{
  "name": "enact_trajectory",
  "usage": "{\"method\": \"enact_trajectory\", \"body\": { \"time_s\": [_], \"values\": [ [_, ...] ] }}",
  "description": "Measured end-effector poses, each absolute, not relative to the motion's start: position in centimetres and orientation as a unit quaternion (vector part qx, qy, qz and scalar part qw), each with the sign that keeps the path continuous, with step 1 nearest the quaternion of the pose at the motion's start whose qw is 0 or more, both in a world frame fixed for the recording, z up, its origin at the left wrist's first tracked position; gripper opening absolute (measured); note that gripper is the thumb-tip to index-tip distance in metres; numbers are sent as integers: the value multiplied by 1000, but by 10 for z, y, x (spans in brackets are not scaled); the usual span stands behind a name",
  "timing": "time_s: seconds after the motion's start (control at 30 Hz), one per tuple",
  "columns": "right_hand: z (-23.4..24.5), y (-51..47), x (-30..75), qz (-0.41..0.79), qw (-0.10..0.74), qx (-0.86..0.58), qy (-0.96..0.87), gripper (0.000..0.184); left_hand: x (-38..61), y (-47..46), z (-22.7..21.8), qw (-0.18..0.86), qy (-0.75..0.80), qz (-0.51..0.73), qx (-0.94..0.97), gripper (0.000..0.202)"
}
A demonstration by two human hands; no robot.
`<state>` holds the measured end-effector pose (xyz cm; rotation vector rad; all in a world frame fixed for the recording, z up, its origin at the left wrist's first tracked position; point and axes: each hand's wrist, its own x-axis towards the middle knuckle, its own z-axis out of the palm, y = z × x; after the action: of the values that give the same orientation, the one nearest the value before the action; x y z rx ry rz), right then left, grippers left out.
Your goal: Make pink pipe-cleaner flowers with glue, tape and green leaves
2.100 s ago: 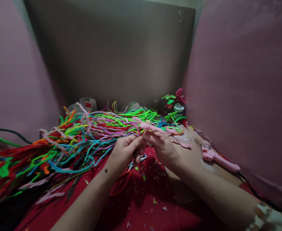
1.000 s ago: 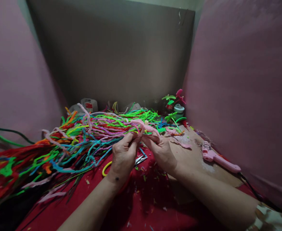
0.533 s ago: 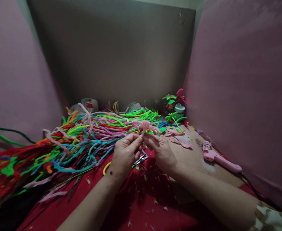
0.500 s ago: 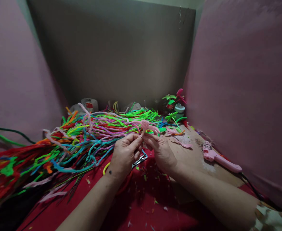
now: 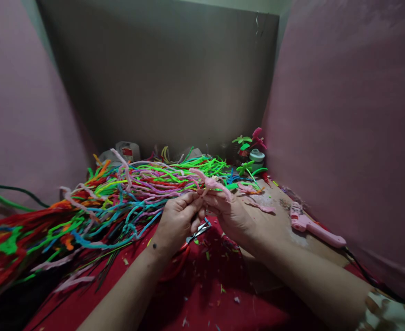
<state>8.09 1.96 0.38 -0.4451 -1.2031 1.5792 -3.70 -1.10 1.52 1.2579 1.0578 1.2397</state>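
Note:
Both hands meet in the middle of the view around a light pink pipe-cleaner flower (image 5: 211,183). My left hand (image 5: 180,216) pinches its base between thumb and fingers. From the other side, my right hand (image 5: 228,211) closes its fingers on the same base, just under the drooping petals. The fingers hide the lower end of the flower. Beneath the hands, scissors (image 5: 198,231) with red handles lie on the red cloth (image 5: 202,294). Behind and to the left spreads a big heap of coloured pipe cleaners (image 5: 143,184).
A pink glue gun (image 5: 318,230) with a black cord lies on a cardboard sheet (image 5: 281,220) at the right. Loose pink pieces (image 5: 263,208) rest on the cardboard. Green pipe-cleaner flowers (image 5: 246,166) stand near a pale jar (image 5: 257,158). Small clippings dot the cloth.
The pink flower has tilted and turned between the fingers, so its petals now spread wider to both sides. Both hands stay close together at its base.

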Motion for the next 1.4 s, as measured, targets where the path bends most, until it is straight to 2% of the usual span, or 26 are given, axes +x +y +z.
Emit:
{"method": "enact_trajectory", "body": {
  "time_s": [0.07, 0.27, 0.4, 0.5, 0.73, 0.9, 0.97, 1.2, 1.4],
  "values": [
    [2, 20, 80, 652, 543, -182, -496, 20, -36, -10, 11, 446, 467, 513, 565, 26],
    [-5, 25, 82, 632, 586, -176, -475, 18, -33, -6, -9, 86, 480, 501, 714, 18],
    [-3, 24, 84, 595, 607, -182, -495, 13, -35, -4, -14, -36, 461, 469, 753, 12],
    [-1, 23, 84, 583, 603, -165, -519, 6, -37, -4, -16, -90, 471, 447, 756, 14],
    [-9, 21, 86, 507, 623, -202, -560, 10, -41, -5, -14, -108, 413, 487, 762, 16],
    [-12, 18, 89, 415, 626, -219, -623, 10, -46, 0, -25, -55, 408, 518, 750, 36],
    [-10, 16, 91, 389, 622, -230, -640, 12, -47, 1, -28, -32, 404, 541, 737, 38],
    [-5, 16, 95, 372, 618, -227, -655, 16, -39, -4, -13, 88, 405, 562, 716, 21],
    [-3, 19, 95, 377, 611, -234, -656, 10, -38, -5, -10, 127, 442, 562, 687, 14]
  ]
}}
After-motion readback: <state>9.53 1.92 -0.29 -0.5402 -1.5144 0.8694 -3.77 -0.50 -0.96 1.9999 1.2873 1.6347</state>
